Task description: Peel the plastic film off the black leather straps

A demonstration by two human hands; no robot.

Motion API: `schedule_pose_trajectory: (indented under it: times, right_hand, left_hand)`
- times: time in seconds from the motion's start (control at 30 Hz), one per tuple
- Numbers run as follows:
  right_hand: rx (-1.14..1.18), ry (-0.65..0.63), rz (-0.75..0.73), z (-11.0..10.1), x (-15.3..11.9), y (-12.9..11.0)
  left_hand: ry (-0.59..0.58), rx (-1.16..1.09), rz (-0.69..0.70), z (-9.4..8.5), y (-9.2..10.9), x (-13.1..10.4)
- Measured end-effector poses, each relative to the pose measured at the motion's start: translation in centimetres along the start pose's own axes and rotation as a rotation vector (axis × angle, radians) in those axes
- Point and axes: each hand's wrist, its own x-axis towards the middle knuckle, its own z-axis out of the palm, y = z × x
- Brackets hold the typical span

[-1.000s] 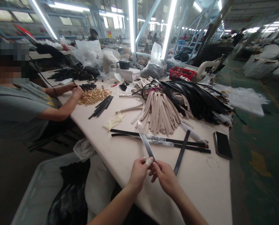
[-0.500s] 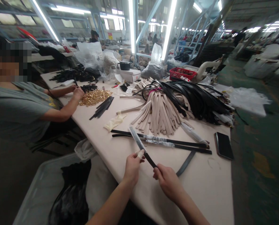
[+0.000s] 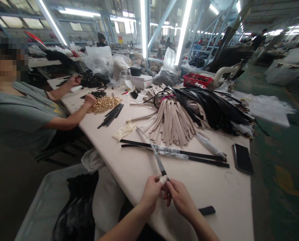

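Observation:
A long black strap (image 3: 157,158), its far part wrapped in clear plastic, points away from me over the table. My left hand (image 3: 153,190) pinches it near the middle, a pale cover on the thumb. Close beside it, my right hand (image 3: 179,195) is closed on the same strap, the two hands nearly touching. A dark strap end (image 3: 207,210) shows past my right forearm. Two more black straps (image 3: 204,160) with plastic round their middles lie crosswise beyond my hands.
Bundles of beige straps (image 3: 173,124) and black straps (image 3: 215,107) cover the table's far side. A phone (image 3: 242,159) lies at the right edge. On the left, a co-worker's hand (image 3: 90,99) is by gold metal pieces (image 3: 105,105). A plastic bin (image 3: 39,204) stands below.
My hands have come together and nearer to me along the strap. The strap's dark end has shifted toward me at the right. The co-worker's hands have moved apart.

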Motion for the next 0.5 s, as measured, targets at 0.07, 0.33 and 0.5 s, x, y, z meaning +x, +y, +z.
schedule_pose_trajectory:
  times: [0.07, 0.33, 0.5]
  right_hand:
    - [0.056, -0.012, 0.000, 0.4, 0.1, 0.5]
    - [0.284, -0.014, 0.069, 3.3, -2.7, 0.9]
    - [0.195, 0.089, -0.006, 3.2, -2.6, 1.0]
  left_hand:
    - [-0.051, -0.068, -0.071, 0.3, 0.5, 0.4]
    - [0.092, -0.218, 0.033, 3.0, 1.9, 0.8]
    - [0.042, -0.112, -0.115, 3.4, -1.0, -1.9]
